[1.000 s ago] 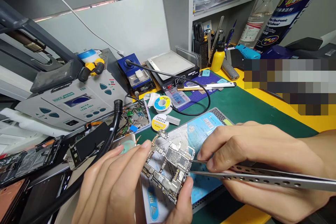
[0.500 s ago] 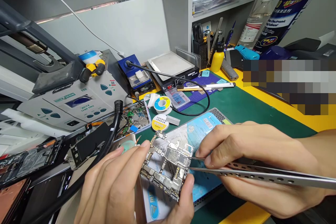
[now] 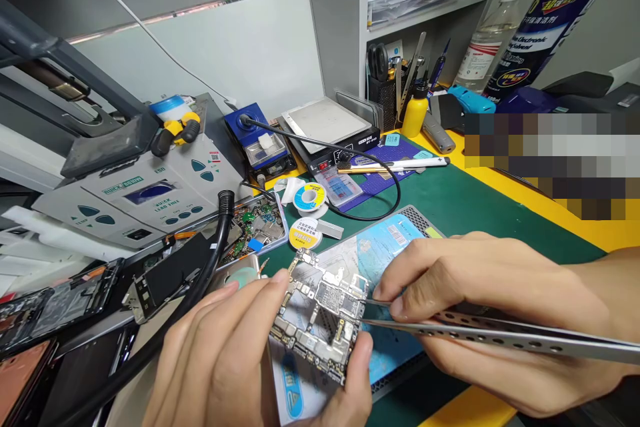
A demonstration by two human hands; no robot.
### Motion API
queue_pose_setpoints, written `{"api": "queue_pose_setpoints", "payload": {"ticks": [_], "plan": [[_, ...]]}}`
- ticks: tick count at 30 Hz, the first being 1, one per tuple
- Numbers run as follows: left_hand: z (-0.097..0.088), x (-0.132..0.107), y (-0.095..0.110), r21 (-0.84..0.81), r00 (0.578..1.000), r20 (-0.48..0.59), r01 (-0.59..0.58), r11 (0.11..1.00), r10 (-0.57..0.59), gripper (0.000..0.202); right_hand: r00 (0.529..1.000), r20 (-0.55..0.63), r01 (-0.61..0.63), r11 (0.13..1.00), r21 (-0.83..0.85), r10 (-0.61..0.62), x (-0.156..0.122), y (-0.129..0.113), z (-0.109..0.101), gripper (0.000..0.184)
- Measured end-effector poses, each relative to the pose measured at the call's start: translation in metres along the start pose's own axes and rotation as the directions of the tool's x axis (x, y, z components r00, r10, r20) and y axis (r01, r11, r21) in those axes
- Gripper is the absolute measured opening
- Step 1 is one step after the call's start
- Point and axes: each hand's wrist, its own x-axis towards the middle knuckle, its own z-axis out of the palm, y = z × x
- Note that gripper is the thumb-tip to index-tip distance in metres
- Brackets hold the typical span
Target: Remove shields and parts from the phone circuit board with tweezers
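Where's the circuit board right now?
The circuit board is below centre in the head view, held by the left hand, just left of the tweezers.

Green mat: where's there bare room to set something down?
Bare green mat shows between the thin purple mat and the right hand. It's crowded leftward, around the blue-and-yellow round spool and the clear plastic tray of circuit boards.

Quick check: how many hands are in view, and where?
2. The left hand holds the circuit board by its edges, at lower centre; the right hand, on the right, holds tweezers, tips near the board's edge. The pixelated patch could hide others.
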Motion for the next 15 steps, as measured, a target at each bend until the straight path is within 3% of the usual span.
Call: {"api": "queue_pose_setpoints", "payload": {"ticks": [4, 6, 10, 15], "plan": [[0.0022, 0.0060, 0.0075, 0.014, 0.997, -0.069, -0.036, 0.999, 0.037, 0.080, 1.000, -0.014, -0.011, 1.000, 0.000, 0.011, 0.0016, 0.0013, 0.0004, 0.029], [0.0022, 0.0078, 0.0075, -0.011, 0.996, -0.055, -0.069, 0.998, 0.068, 0.078, 0.999, -0.031, -0.018, 1.000, 0.003, 0.018, 0.0025, 0.0008, 0.0004, 0.029], [0.0006, 0.0072, 0.0031, -0.015, 0.991, -0.036, -0.133, 0.991, 0.133, 0.083, 0.999, -0.047, -0.012, 1.000, -0.011, 0.012, 0.0033, -0.0006, 0.0027, 0.029], [0.0007, 0.0040, 0.0005, 0.053, 0.994, -0.051, -0.095, 0.994, 0.098, 0.084, 0.994, -0.098, -0.042, 0.999, 0.016, 0.043, 0.0007, -0.0004, 0.0100, 0.029]]}}
